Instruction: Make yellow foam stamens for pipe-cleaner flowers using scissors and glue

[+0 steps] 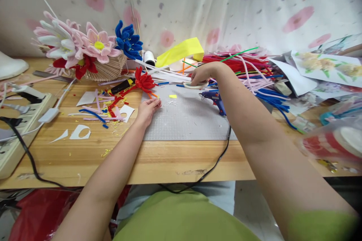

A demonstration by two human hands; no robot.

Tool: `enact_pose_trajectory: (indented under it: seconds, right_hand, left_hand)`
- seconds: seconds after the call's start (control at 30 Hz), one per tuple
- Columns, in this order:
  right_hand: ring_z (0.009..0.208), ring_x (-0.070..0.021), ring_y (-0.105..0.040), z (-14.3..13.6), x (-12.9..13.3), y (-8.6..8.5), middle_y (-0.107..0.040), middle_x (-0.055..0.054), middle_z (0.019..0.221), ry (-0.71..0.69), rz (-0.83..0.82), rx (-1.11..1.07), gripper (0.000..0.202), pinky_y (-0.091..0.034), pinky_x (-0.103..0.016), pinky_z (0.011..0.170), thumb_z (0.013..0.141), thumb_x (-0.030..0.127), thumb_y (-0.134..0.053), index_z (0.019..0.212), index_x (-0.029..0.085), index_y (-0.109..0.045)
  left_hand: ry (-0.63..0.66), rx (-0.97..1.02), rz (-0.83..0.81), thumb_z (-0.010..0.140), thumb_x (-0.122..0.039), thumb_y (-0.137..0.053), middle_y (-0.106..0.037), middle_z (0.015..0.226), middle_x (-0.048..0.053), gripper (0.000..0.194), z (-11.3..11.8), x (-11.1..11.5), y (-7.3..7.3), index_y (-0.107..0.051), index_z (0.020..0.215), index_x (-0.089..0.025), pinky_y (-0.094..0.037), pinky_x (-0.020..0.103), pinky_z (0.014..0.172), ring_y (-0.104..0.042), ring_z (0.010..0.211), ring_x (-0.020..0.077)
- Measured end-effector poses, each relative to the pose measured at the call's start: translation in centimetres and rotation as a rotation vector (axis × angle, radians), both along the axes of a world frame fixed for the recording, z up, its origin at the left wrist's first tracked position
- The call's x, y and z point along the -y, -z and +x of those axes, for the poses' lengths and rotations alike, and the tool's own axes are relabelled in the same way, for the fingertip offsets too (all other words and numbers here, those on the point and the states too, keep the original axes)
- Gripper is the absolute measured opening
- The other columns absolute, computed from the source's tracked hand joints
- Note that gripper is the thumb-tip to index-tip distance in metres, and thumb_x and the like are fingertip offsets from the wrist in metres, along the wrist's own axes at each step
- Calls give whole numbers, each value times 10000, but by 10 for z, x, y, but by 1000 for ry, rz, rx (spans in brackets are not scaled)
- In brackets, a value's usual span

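Note:
My left hand (147, 111) is at the left edge of a grey cutting mat (181, 128), its thumb and fingers pinched together. Something small and yellowish shows at the fingertips, too small to name. Just beyond that hand lies a red pipe-cleaner flower (143, 80), with an orange pipe cleaner (152, 95) by the fingers. At the mat's far edge my right hand (204, 72) reaches down, fingers curled onto a pale flat ring (195, 86); the wrist hides part of the grip. Below it rests a blue glue gun (214, 99), its black cord running off the front edge.
Pipe-cleaner bundles (240, 66) and a yellow sheet (181, 52) lie at the back. Finished flowers (97, 44) stand at the left, behind cut scraps (98, 111) and a power strip (28, 124). At the right are flower pictures (328, 66) and a bagged cup (330, 141).

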State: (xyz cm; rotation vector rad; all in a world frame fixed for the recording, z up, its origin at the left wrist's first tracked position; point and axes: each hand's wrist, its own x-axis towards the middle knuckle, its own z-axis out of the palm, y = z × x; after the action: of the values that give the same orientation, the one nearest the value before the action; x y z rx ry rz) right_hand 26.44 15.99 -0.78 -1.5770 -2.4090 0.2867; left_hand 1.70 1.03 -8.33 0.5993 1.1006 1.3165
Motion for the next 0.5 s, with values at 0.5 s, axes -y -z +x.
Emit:
enact_pose_trajectory:
  seconds: [0.5]
  right_hand:
    - [736, -161, -518, -44, 142, 46, -614, -39, 855, -42, -33, -255, 468, -322, -272, 650, 704, 570, -621, 954, 181, -552]
  left_hand:
    - [-34, 60, 67, 422, -219, -857, -648, 649, 10, 317, 5, 1, 6, -651, 639, -113, -508, 287, 775, -601, 666, 92]
